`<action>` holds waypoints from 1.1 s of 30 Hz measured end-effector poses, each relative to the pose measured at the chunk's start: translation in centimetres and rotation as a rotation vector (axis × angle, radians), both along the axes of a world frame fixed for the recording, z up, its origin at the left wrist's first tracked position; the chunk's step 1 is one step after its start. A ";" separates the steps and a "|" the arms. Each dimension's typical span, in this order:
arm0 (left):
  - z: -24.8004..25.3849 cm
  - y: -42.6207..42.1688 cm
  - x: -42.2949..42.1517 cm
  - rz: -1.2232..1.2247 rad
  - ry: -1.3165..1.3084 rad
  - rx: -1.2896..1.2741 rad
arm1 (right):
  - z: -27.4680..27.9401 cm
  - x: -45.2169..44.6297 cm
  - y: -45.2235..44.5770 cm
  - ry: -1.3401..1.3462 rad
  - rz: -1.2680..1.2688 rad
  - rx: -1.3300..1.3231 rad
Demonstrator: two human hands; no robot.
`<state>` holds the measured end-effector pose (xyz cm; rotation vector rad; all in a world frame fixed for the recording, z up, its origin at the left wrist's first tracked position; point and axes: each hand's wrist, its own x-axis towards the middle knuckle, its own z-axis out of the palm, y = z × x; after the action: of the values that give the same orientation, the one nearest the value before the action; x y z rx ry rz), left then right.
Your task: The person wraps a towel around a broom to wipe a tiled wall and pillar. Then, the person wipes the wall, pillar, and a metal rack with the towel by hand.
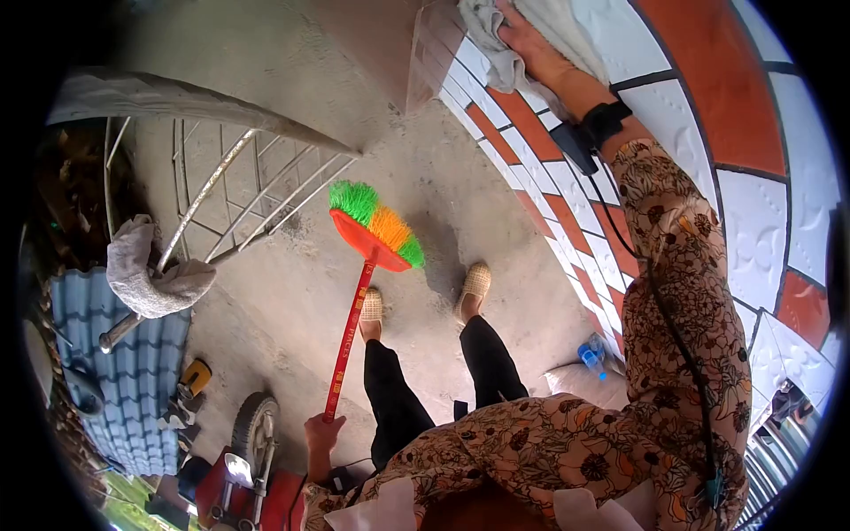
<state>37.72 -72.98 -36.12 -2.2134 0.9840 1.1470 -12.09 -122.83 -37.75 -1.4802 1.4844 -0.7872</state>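
The right hand (529, 44) is on a crumpled grey cloth (487, 44) at the white-and-orange tiled wall (753, 221); I can't tell its finger shape. The left hand (324, 434) grips a red-handled broom with green-and-orange bristles (359, 301), out in front. This looks like wiping; next calls for pushing the cloth flat.

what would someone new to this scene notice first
Probably the broom near the centre, with bright green and orange bristles and a red handle held in the left hand. Then the red-and-white tiled wall curving along the right side, where the right hand is on a grey cloth near the top edge.
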 end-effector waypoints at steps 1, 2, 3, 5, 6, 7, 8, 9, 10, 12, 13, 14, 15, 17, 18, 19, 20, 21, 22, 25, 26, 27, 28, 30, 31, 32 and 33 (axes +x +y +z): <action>0.0 0.4 -0.2 -0.002 -0.001 0.009 | -7.2 -1.2 -0.8 0.164 0.077 -0.002; 0.0 1.2 -0.2 -0.006 -0.027 -0.010 | -9.9 -1.7 0.9 0.564 0.146 0.059; 0.2 1.4 -0.1 -0.014 -0.052 -0.030 | -12.5 -2.2 2.6 0.960 0.258 0.117; 1.2 2.1 -0.5 -0.019 -0.058 -0.024 | -17.5 -6.3 10.8 1.018 0.227 0.362; 1.3 3.0 0.0 0.021 -0.042 -0.019 | -18.8 -8.6 15.7 0.904 0.099 0.506; 1.4 3.6 0.5 0.060 -0.027 -0.019 | -19.3 -11.0 20.6 0.785 -0.040 0.619; 1.6 4.0 0.9 0.123 0.008 -0.037 | -18.4 -13.2 25.3 0.702 -0.155 0.700; 1.6 4.0 1.5 0.109 0.012 -0.031 | -15.9 -14.9 29.4 0.771 -0.117 0.619; 1.8 3.8 2.2 0.087 0.014 -0.040 | -12.2 -15.1 32.4 0.879 -0.101 0.616; 2.6 3.1 3.2 0.040 0.022 -0.046 | -7.4 -16.5 36.5 0.986 -0.105 0.628; 2.9 2.1 3.7 -0.033 0.001 -0.059 | -6.3 -18.4 39.0 0.837 -0.086 0.575; 3.1 1.1 4.2 -0.109 -0.019 -0.074 | -5.5 -20.9 42.1 0.690 -0.073 0.518; 3.1 0.2 4.7 -0.132 -0.009 -0.071 | -4.8 -21.6 43.9 0.784 -0.061 0.492; 2.3 -1.0 6.5 -0.113 0.093 -0.090 | 0.5 -19.8 45.1 0.937 -0.028 0.656; 1.4 -1.4 7.4 -0.067 0.191 -0.113 | 2.8 -19.5 46.3 0.865 0.004 0.564; 1.0 -2.1 7.7 -0.023 0.279 -0.103 | 5.1 -19.3 47.5 0.793 0.040 0.476; 0.6 -3.5 7.5 0.018 0.370 -0.095 | 8.5 -17.5 48.1 0.699 -0.139 0.471; 1.4 -5.4 6.2 0.022 0.433 -0.079 | 11.6 -15.7 48.6 0.602 -0.316 0.457; 2.7 -7.0 4.5 0.024 0.494 -0.058 | 14.4 -13.6 49.1 0.376 -0.459 0.427; 6.5 -11.0 0.0 -0.003 0.694 -0.051 | 18.9 -7.3 51.3 -0.206 -0.601 0.304; 7.4 -11.8 -1.5 -0.054 0.713 -0.048 | 19.9 -4.7 51.5 -0.277 -0.593 0.285; 8.2 -12.2 -3.0 -0.092 0.811 -0.133 | 19.8 -2.3 51.9 -0.309 -0.547 0.274; 9.1 -12.3 -4.4 -0.121 0.904 -0.211 | 18.9 -0.3 52.3 -0.452 -0.482 0.230; 11.4 -12.6 -7.4 -0.197 0.970 -0.215 | 16.7 4.7 52.0 -0.837 -0.441 0.203; 12.0 -12.5 -9.8 -0.233 1.018 -0.250 | 16.4 6.4 51.2 -1.002 -0.398 0.190; 11.8 -12.3 -10.7 -0.209 1.058 -0.259 | 16.3 8.6 50.6 -1.101 -0.318 0.188; 11.5 -12.0 -11.6 -0.184 1.098 -0.267 | 15.5 10.4 50.1 -1.208 -0.228 0.192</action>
<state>26.11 -84.98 -24.59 -1.4920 1.7698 2.2946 -1.65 -72.71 -22.26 -0.4467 0.7315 -1.3008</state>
